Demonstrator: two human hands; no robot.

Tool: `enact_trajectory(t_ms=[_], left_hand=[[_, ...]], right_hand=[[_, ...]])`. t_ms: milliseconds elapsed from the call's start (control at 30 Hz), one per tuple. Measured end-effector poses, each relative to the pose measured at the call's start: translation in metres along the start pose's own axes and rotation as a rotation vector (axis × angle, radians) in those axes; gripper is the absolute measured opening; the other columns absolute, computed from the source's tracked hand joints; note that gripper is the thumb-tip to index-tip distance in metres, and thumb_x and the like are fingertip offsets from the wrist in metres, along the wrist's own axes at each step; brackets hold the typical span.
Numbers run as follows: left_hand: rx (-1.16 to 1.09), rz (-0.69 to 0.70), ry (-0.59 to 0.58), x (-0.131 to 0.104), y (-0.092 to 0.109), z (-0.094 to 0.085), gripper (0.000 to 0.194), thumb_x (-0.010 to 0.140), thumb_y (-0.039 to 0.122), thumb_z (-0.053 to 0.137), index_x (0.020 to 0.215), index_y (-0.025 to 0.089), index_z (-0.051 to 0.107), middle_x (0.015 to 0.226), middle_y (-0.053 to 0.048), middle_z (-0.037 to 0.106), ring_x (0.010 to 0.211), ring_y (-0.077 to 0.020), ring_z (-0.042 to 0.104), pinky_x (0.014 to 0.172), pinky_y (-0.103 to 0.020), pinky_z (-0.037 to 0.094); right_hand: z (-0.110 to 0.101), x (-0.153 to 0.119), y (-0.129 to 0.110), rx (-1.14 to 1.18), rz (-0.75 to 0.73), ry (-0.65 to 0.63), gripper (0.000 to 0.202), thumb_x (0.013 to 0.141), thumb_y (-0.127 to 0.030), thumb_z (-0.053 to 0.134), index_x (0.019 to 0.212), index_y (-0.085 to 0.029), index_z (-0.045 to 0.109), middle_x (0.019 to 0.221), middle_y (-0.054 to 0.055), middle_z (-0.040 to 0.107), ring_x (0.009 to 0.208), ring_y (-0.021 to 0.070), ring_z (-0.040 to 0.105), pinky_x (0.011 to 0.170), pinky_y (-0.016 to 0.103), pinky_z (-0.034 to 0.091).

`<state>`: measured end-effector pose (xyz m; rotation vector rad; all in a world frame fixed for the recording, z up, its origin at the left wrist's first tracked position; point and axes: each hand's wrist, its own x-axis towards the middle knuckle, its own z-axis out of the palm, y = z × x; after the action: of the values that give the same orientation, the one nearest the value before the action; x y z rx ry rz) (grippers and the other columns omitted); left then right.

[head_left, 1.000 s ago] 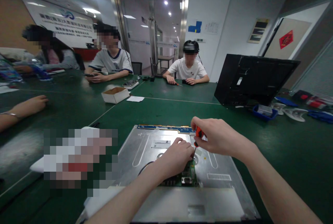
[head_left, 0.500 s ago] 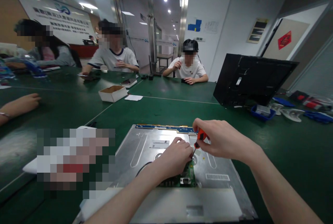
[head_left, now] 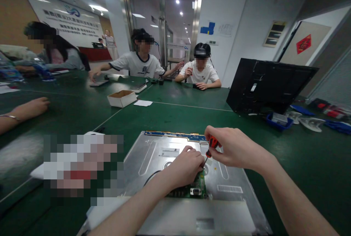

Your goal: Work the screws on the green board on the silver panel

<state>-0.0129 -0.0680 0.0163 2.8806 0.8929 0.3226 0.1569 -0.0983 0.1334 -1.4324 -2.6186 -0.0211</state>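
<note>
My right hand is closed round the red and black handle of a screwdriver. The screwdriver leans, its shaft running down to the upper right corner of a green circuit board. Close by that tip, my left hand rests over the board with fingers curled together; what they pinch, if anything, is hidden. Beneath both hands lies a silver metal display panel, with a blue circuit strip along its far edge. A black cable runs out from under my left hand.
A black monitor housing stands at the right, near a blue tray of parts. An open white box and a paper slip lie ahead. Another person's hand rests at left. Several people sit round the green table.
My hands and the screwdriver stay at nearly the same spot on the board. Across the table, one seated person has turned and stretched out an arm. The view has shifted slightly.
</note>
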Motion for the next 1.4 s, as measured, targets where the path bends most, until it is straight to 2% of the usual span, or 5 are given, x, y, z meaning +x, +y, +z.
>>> enact_trajectory(t_ms=[200, 433, 933, 1133, 1400], left_hand=[[0.002, 0.000, -0.005, -0.001, 0.000, 0.000, 0.005, 0.085, 0.012, 0.063, 0.083, 0.016, 0.061, 0.091, -0.005, 0.068, 0.090, -0.0234, 0.061, 0.091, -0.039, 0.039], [0.008, -0.001, -0.004, -0.002, 0.001, -0.001, 0.009, 0.086, 0.013, 0.063, 0.078, 0.016, 0.059, 0.084, -0.003, 0.066, 0.084, -0.0217, 0.060, 0.086, -0.036, 0.040], [-0.020, -0.007, 0.020, -0.002, 0.000, 0.000, 0.008, 0.084, 0.011, 0.064, 0.078, 0.016, 0.059, 0.083, -0.003, 0.066, 0.082, -0.0205, 0.060, 0.085, -0.035, 0.041], [-0.020, -0.007, 0.046, -0.002, -0.001, 0.003, 0.009, 0.084, 0.010, 0.061, 0.078, 0.017, 0.059, 0.090, -0.004, 0.068, 0.089, -0.0229, 0.062, 0.090, -0.039, 0.040], [-0.067, -0.014, 0.040, -0.001, -0.003, 0.005, 0.010, 0.084, 0.007, 0.058, 0.083, 0.016, 0.060, 0.091, -0.004, 0.067, 0.089, -0.0220, 0.061, 0.087, -0.036, 0.040]], right_hand=[[0.004, 0.004, 0.001, -0.165, 0.119, 0.018, 0.027, 0.092, -0.049, 0.050, 0.089, -0.025, 0.063, 0.067, 0.002, 0.067, 0.059, 0.0192, 0.061, 0.050, 0.027, 0.019], [0.001, -0.001, 0.002, -0.042, 0.028, -0.002, 0.015, 0.082, -0.021, 0.059, 0.097, -0.023, 0.058, 0.079, 0.000, 0.069, 0.067, 0.0162, 0.061, 0.053, 0.025, 0.026], [-0.002, -0.004, 0.003, -0.018, 0.017, -0.021, 0.018, 0.081, -0.022, 0.061, 0.099, -0.023, 0.056, 0.078, -0.001, 0.068, 0.069, 0.0172, 0.062, 0.054, 0.026, 0.028], [0.003, 0.003, -0.003, -0.154, 0.081, 0.015, 0.025, 0.090, -0.047, 0.055, 0.086, -0.024, 0.061, 0.070, 0.003, 0.069, 0.062, 0.0205, 0.064, 0.050, 0.028, 0.020], [0.002, -0.001, -0.003, -0.009, -0.030, 0.013, 0.029, 0.078, -0.020, 0.061, 0.106, -0.023, 0.052, 0.080, -0.001, 0.070, 0.069, 0.0180, 0.064, 0.054, 0.027, 0.026]])
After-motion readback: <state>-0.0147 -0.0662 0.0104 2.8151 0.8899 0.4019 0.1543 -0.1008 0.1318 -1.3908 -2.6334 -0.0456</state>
